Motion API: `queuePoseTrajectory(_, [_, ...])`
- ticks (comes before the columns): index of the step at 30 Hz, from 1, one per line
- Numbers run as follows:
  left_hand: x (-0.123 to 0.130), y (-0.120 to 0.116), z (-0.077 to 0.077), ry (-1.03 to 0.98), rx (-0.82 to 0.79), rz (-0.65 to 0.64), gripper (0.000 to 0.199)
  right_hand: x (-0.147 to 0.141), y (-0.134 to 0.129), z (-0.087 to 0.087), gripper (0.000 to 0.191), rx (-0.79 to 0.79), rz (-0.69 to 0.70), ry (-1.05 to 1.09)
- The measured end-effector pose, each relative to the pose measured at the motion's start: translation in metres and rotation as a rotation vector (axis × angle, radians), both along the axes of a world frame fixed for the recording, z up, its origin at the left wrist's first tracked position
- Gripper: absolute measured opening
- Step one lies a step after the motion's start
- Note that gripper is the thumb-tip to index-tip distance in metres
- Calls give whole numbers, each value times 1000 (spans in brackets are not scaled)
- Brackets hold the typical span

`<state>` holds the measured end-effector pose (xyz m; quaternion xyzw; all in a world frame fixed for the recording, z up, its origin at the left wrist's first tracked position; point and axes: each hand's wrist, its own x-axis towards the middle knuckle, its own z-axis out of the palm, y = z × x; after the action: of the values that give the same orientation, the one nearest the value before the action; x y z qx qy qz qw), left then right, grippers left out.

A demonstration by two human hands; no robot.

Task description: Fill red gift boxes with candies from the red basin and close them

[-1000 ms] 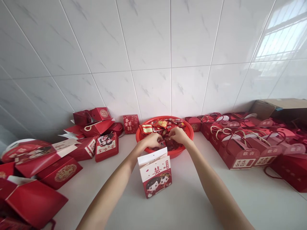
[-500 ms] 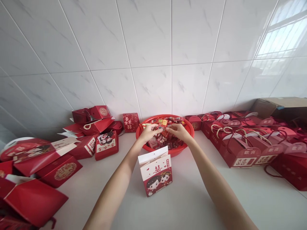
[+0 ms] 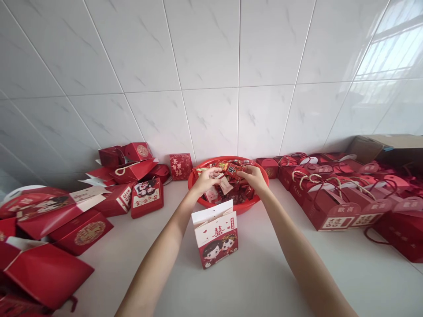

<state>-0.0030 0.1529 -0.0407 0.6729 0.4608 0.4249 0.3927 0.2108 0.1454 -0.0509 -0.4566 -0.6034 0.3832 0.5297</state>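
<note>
Both hands are over a round red plastic basin (image 3: 238, 208) heaped with wrapped candies (image 3: 236, 193). My left hand (image 3: 206, 180), on the basin's left side, has its fingers closed on a pale pink candy packet (image 3: 226, 185). On the right side, my right hand (image 3: 253, 177) pinches the end of a red candy wrapper (image 3: 234, 170) with dark lettering. Directly in front of the basin stands a white and red gift box (image 3: 218, 240) printed with two cartoon figures, its top flaps up. Part of the basin's contents is hidden by my hands.
Several red gift boxes (image 3: 147, 196) are piled on the left, some lying on their sides. To the right, rows of red boxes with rope handles (image 3: 340, 209) stand before a cardboard box (image 3: 386, 143). A small red box (image 3: 180, 167) leans against the tiled wall (image 3: 211, 119).
My hands have moved apart over the basin, the right one shifting rightward. The pale pink packet now shows at my left fingers, and the red wrapper shows between the hands.
</note>
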Motion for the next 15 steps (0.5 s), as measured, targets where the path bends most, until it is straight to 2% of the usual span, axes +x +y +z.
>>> queuePoseTrajectory(3, [3, -3, 2, 109, 120, 21, 38, 1, 2, 0, 36, -6, -53, 30])
queuePoseTrajectory(5, [6, -8, 5, 237, 180, -40, 28, 1, 2, 1, 34, -21, -75, 68])
queuePoseTrajectory(7, [10, -13, 7, 405, 85, -172, 24, 1, 1, 3, 32, -37, -88, 122])
queuePoseTrajectory(10, [15, -19, 11, 672, -95, -358, 33, 0, -1, 6, 32, -75, -93, 191])
queuePoseTrajectory(15, [26, -25, 19, 856, -8, -417, 45, 0, -3, 9, 31, -78, -137, 261])
